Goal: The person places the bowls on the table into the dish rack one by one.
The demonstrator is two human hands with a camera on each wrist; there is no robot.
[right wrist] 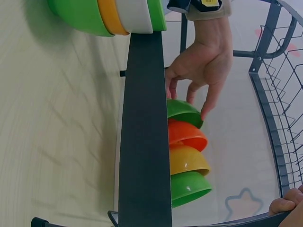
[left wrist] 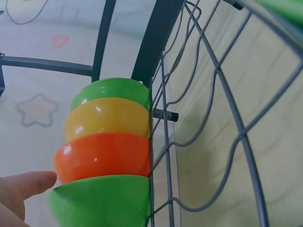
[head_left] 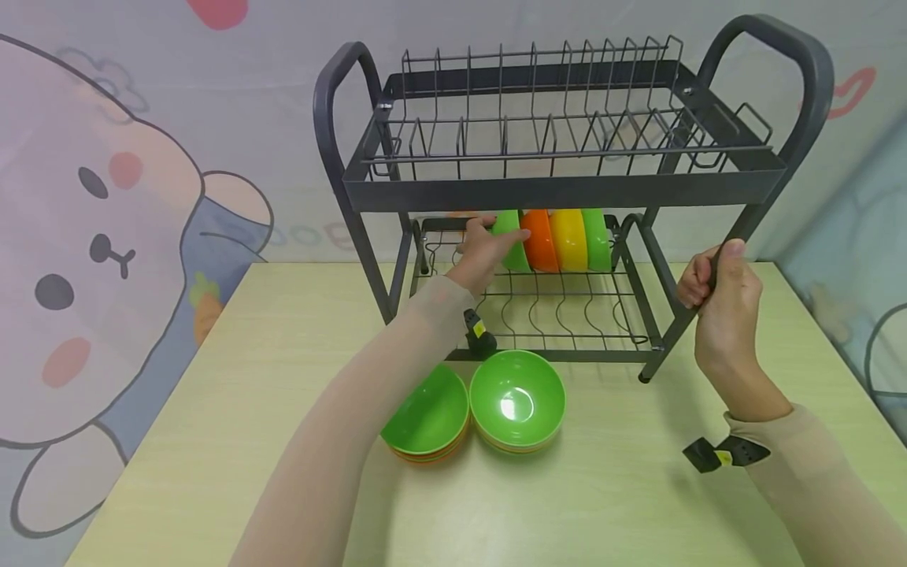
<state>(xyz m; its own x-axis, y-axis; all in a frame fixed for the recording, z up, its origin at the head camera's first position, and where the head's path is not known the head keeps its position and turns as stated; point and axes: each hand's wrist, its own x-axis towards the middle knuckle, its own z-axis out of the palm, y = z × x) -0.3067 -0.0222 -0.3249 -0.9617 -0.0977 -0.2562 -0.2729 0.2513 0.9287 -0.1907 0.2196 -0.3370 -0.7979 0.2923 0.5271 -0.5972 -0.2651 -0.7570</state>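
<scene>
A dark grey two-tier dish rack [head_left: 567, 189] holds a row of bowls standing on edge on its lower tier. From left to right they are a green bowl [head_left: 509, 246], an orange bowl [head_left: 541, 242], a yellow bowl [head_left: 569, 241] and another green bowl [head_left: 597, 242]. Reaching under the upper tier, my left hand [head_left: 483, 256] holds the leftmost green bowl between thumb and fingers, as the right wrist view also shows. My right hand [head_left: 730, 311] grips the rack's right front leg, and its fingers [right wrist: 283, 205] show at the edge of the right wrist view.
Two stacks of bowls stand on the table [head_left: 609, 472] before the rack, each topped by a green bowl: the left stack [head_left: 428, 413] and the right stack [head_left: 517, 398]. My left forearm partly covers the left stack. A patterned cloth [head_left: 142, 236] hangs behind.
</scene>
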